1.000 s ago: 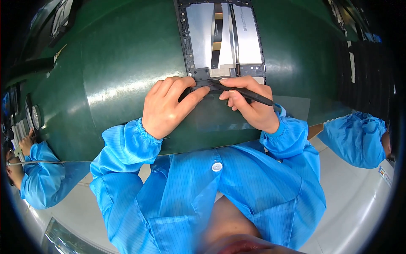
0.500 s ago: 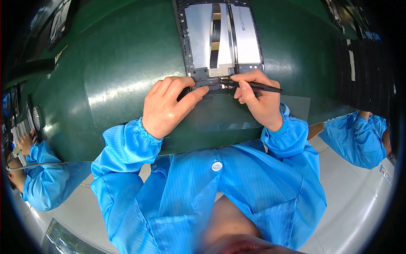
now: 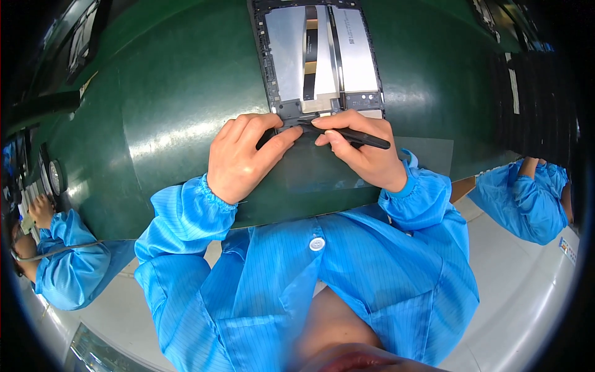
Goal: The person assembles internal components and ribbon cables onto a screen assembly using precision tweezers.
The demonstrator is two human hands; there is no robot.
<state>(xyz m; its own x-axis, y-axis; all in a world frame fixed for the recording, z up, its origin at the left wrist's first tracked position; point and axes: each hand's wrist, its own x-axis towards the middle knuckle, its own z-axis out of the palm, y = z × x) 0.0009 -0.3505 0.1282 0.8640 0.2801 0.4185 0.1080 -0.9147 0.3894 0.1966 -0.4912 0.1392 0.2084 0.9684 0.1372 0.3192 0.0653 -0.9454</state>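
An opened tablet (image 3: 358,49) lies on the table with its near end between my hands. Silver panels, a dark frame and a black-and-gold ribbon cable (image 3: 310,56) show inside it. My left hand (image 3: 238,161) holds the tablet's near left corner, with the fingers on its side and the thumb on the near edge. My right hand (image 3: 372,158) grips slim black tweezers (image 3: 362,137) like a pen. Their tips point left at the near edge, close to my left thumb. Exactly what the tips touch is too small to make out.
The green table mat (image 3: 186,99) lies under the tablet, and a clear sheet (image 3: 427,152) rests by my right wrist. A black stack (image 3: 533,105) stands at the right. Co-workers in blue sleeves sit at the left (image 3: 74,266) and right (image 3: 520,201).
My right hand and the tweezers have shifted left along the tablet's near edge, and the tweezers are turned. The tablet has moved slightly left. My left hand keeps its hold.
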